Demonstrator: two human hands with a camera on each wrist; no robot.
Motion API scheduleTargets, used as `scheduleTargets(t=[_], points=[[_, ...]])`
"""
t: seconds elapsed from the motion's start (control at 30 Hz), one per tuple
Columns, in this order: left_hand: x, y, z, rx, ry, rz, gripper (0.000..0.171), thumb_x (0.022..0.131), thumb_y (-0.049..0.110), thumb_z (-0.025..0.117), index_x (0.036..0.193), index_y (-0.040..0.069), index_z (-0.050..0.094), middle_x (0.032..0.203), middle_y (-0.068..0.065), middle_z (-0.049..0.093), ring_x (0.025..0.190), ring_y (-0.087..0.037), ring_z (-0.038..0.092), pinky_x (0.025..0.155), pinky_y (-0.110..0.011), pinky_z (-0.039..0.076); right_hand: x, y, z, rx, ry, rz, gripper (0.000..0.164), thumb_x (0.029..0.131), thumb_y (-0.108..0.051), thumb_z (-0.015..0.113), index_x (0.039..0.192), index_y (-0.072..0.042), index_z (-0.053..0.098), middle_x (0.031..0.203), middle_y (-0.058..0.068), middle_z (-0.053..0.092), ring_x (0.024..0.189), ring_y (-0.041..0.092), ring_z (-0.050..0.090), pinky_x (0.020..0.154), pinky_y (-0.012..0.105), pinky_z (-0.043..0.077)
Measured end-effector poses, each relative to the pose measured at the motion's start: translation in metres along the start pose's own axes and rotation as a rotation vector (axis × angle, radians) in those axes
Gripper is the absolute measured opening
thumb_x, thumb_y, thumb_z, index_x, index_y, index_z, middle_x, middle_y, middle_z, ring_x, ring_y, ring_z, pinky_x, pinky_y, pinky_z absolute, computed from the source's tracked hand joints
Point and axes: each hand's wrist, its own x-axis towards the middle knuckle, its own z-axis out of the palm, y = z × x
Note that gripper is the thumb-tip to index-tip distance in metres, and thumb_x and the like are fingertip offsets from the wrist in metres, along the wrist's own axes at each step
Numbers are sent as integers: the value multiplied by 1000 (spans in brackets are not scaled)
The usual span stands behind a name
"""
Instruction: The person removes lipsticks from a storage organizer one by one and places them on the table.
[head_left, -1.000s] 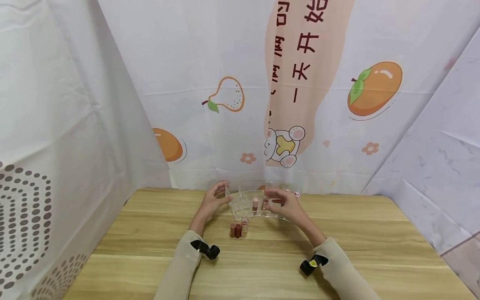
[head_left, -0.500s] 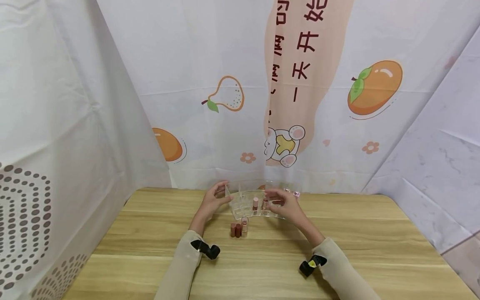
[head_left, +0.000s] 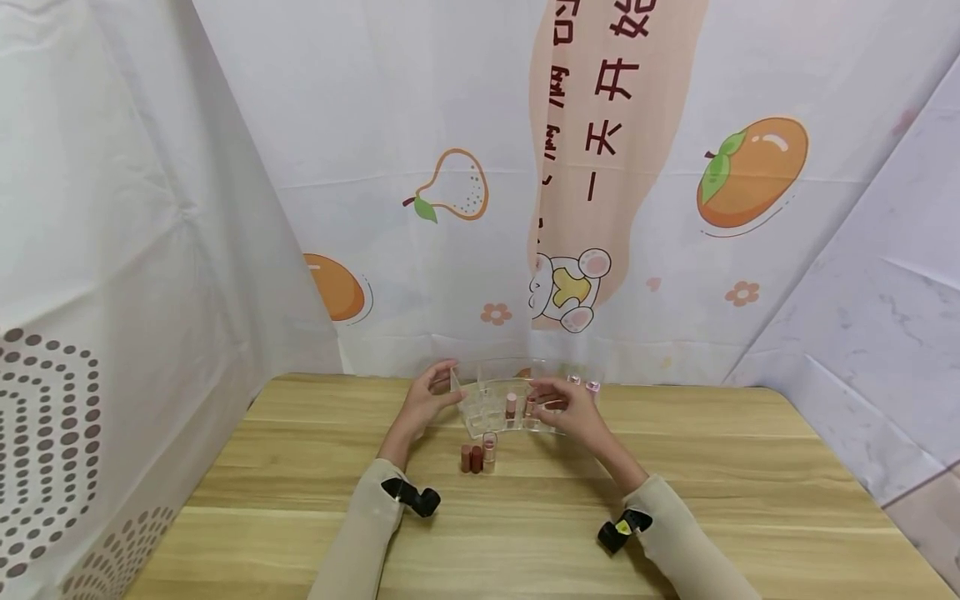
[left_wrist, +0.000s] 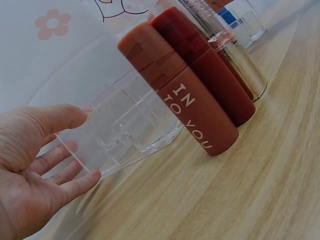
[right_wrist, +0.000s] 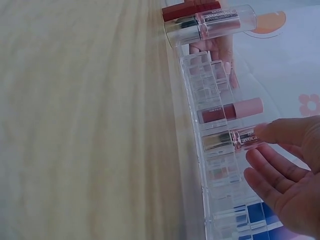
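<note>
A clear acrylic lipstick organizer (head_left: 487, 400) stands at the back of the table. My left hand (head_left: 423, 408) grips its left end wall between thumb and fingers, as the left wrist view shows around the clear wall (left_wrist: 90, 155). With thumb and fingers, my right hand (head_left: 573, 410) pinches the clear cap of a gold-based lipstick (right_wrist: 232, 140) seated in a front-row slot. Beside it stands a lip gloss with a pink cap (right_wrist: 232, 111). In front of the organizer are a brown lip gloss (left_wrist: 177, 92), a dark red one (left_wrist: 210, 70) and a clear-capped lipstick (head_left: 489, 450).
Lipsticks with pinkish tops (head_left: 593, 389) show in the organizer's right part, behind my right hand. A printed white curtain (head_left: 390, 275) hangs close behind the organizer. The wooden tabletop (head_left: 517, 533) extends toward me, under both sleeves.
</note>
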Motion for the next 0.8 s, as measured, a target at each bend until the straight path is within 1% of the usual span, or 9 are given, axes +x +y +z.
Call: scheduleTargets(t=[0.17, 0.3, 0.37, 0.53, 0.67, 0.73, 0.8], points=[[0, 0, 0, 9, 2, -3, 61, 90, 3, 76, 147, 8, 52, 146, -22, 53, 139, -41, 48, 106, -47, 50, 0, 3, 1, 11, 31, 14, 39, 86, 12, 71, 124, 12, 63, 109, 31, 71, 98, 44, 71, 86, 36, 60], [-1, 1, 1, 12, 4, -5, 61, 90, 4, 76, 147, 9, 52, 146, -21, 53, 140, -41, 48, 107, -49, 50, 1, 3, 2, 10, 52, 30, 35, 86, 12, 72, 121, 10, 65, 107, 30, 71, 96, 43, 71, 83, 31, 59], [-1, 1, 1, 10, 4, -5, 61, 90, 4, 76, 147, 10, 52, 147, -21, 53, 140, -41, 48, 107, -50, 49, 1, 3, 3, 13, 54, 26, 35, 86, 12, 72, 120, 11, 65, 107, 31, 71, 95, 44, 71, 83, 32, 60], [-2, 1, 1, 11, 1, -11, 62, 90, 4, 76, 147, 10, 52, 147, -21, 53, 140, -41, 47, 107, -48, 50, 0, 3, 4, 29, 47, 21, 34, 86, 11, 72, 120, 12, 65, 108, 32, 71, 98, 46, 70, 85, 39, 61], [-1, 1, 0, 7, 2, -9, 62, 89, 3, 76, 146, 10, 53, 146, -21, 54, 140, -41, 48, 107, -47, 50, 0, 4, 5, 21, 46, 15, 34, 87, 9, 73, 120, 10, 66, 109, 30, 71, 99, 45, 70, 85, 43, 61], [-1, 1, 0, 6, 2, -3, 62, 89, 3, 76, 146, 9, 53, 146, -21, 54, 139, -41, 49, 106, -47, 50, 0, 4, 5, 15, 49, 11, 34, 87, 9, 73, 120, 10, 66, 109, 30, 71, 99, 45, 70, 84, 43, 61], [0, 0, 0, -3, 1, -1, 62, 89, 2, 76, 146, 8, 53, 146, -21, 54, 139, -40, 49, 107, -46, 50, 1, 5, 6, 5, 49, 13, 33, 87, 9, 73, 120, 10, 66, 109, 30, 72, 98, 44, 71, 83, 40, 61]])
